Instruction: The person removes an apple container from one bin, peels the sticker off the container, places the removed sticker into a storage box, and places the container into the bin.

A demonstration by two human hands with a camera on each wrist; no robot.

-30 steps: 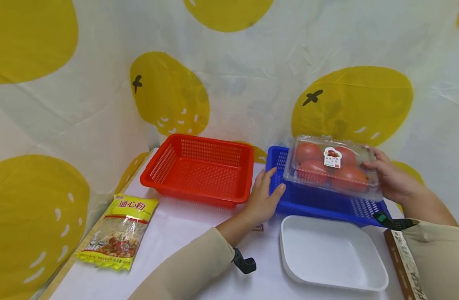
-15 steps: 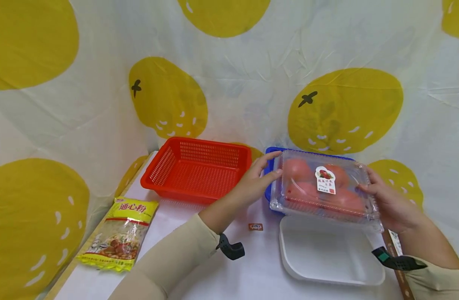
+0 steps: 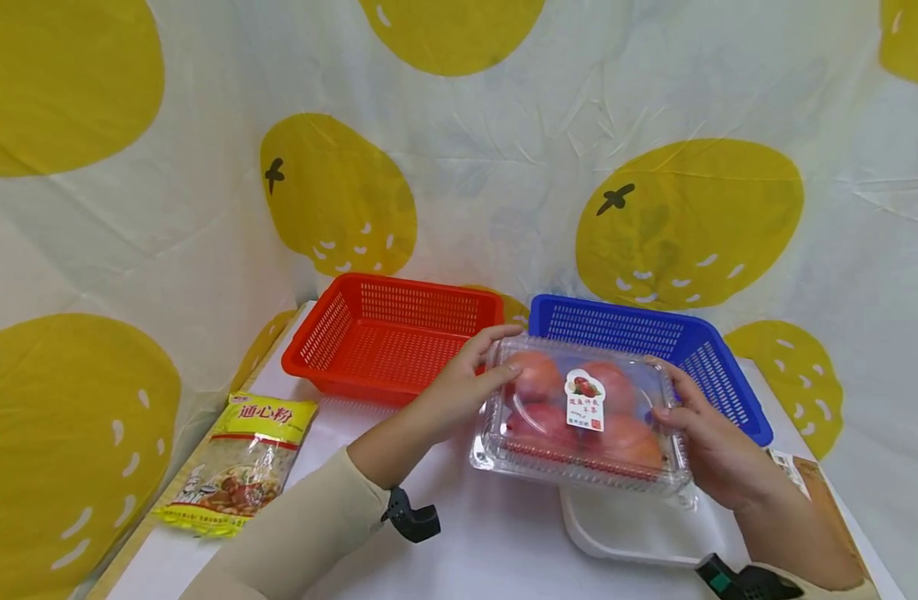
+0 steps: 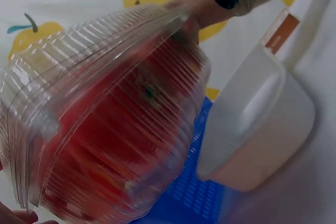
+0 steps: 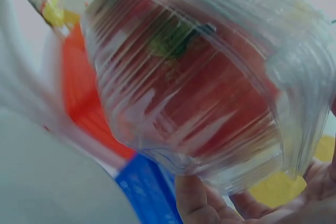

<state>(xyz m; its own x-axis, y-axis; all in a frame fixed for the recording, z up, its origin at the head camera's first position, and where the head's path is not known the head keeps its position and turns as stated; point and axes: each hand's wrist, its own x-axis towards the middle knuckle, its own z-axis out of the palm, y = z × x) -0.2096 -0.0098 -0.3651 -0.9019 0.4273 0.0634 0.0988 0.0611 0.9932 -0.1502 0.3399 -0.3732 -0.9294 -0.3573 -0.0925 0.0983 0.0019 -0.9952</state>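
Observation:
In the head view a clear plastic box of tomatoes [image 3: 582,417] is held up in front of the blue basket [image 3: 612,327], its lid with a white label facing up and toward the camera. My left hand [image 3: 462,385] holds the box's left end, thumb on the lid. At the opposite end my right hand [image 3: 709,442] grips it, thumb over the top edge and fingers beneath. The right wrist view shows fingers [image 5: 191,195] curled under the ridged wall, and a green stem on one tomato [image 5: 194,87]. A white plastic tub [image 3: 631,533] is partly hidden below the box.
A red basket [image 3: 368,385] stands at back left. Nearer on the left lies a yellow bag of macaroni [image 3: 252,467]. A brown pasta box [image 3: 841,521] is partly behind my right forearm. A patterned curtain [image 3: 504,183] hangs behind the table.
The box of tomatoes has moved from over the blue basket toward me and leftward, uncovering the basket. My left hand has left the blue basket's rim and now holds the box too.

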